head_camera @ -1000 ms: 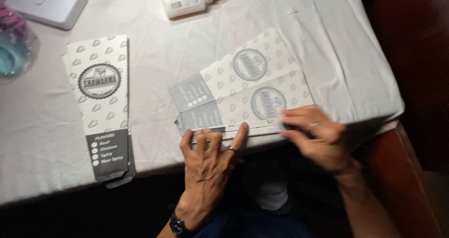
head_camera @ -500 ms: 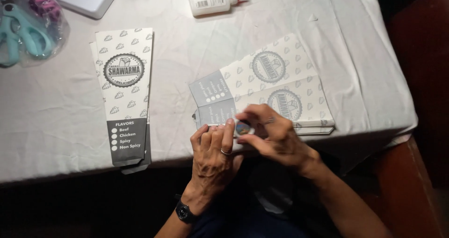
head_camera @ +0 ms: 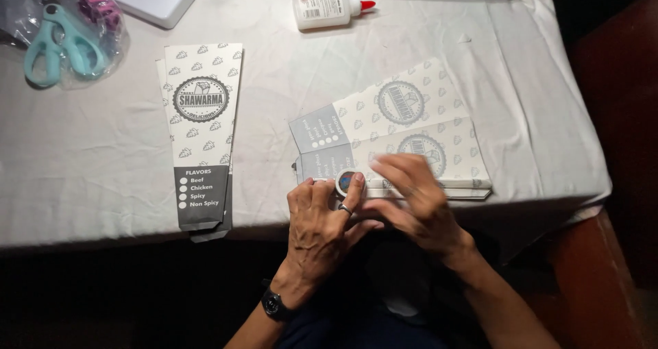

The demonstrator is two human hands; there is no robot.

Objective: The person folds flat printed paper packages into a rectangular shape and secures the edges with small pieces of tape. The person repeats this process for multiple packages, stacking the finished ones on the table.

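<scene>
Left hand point(head_camera: 321, 227) flat, pinning the printed paper sleeve point(head_camera: 394, 135) at the bench point(head_camera: 103, 157) front edge, right hand point(head_camera: 418, 201) loosely curled by a small round object point(head_camera: 345, 182); best keep edges aligned, pressure even.

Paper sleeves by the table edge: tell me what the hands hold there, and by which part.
The left hand pins a small round object under its forefinger on the sleeves' near edge. The right hand, blurred, lies flat on the sleeves; a grip cannot be told.
</scene>
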